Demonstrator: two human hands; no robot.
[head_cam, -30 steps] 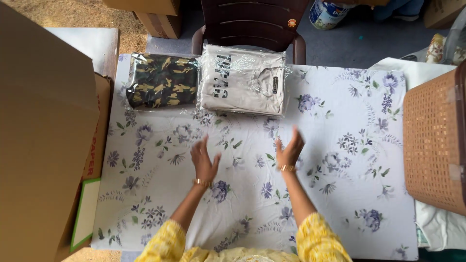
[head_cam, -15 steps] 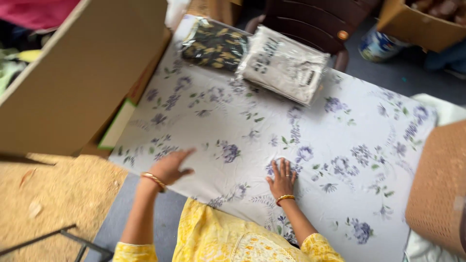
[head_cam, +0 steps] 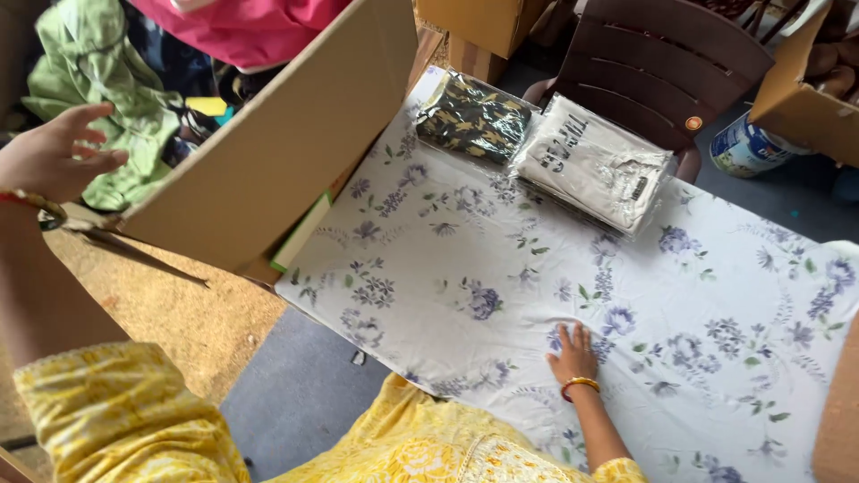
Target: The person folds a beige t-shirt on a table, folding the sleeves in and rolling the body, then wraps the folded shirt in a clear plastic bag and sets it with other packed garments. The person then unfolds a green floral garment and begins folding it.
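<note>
My left hand (head_cam: 52, 154) is raised off the table at the far left, fingers spread and empty, close to the green clothes (head_cam: 94, 98) inside a large cardboard box (head_cam: 277, 152). My right hand (head_cam: 573, 353) lies flat, palm down, on the white floral tablecloth (head_cam: 465, 268), holding nothing. At the far side of the table lie two folded garments in clear plastic bags: a camouflage one (head_cam: 472, 116) and a beige one (head_cam: 595, 165), side by side.
A dark brown chair (head_cam: 680, 63) stands behind the table. Other cardboard boxes (head_cam: 805, 98) and a round tin (head_cam: 743, 148) sit on the floor beyond it. Pink cloth (head_cam: 242, 27) lies in the big box. A brown edge (head_cam: 841, 420) shows at the right.
My view has swung left toward the big box. My left hand has lifted off the tablecloth and reached out to the box. My right hand has stayed flat on the cloth.
</note>
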